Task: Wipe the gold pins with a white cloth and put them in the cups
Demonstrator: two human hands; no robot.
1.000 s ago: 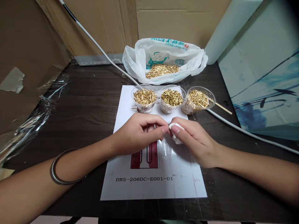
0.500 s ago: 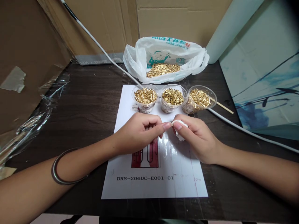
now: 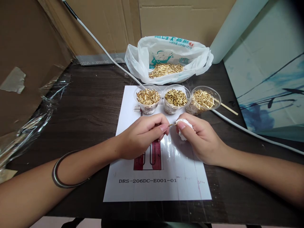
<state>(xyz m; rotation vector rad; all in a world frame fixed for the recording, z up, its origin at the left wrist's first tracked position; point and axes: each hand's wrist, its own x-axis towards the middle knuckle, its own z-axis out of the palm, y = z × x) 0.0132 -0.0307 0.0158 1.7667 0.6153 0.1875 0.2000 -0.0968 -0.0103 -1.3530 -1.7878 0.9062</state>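
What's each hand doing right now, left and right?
Left hand: closed, pinching a small gold pin at its fingertips.
Right hand: closed around a white wad, thumb at the pin's other end.

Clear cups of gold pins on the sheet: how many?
3, in a row at the sheet's far edge: left cup, middle cup, right cup, which leans right, partly off the sheet. None seem hidden.
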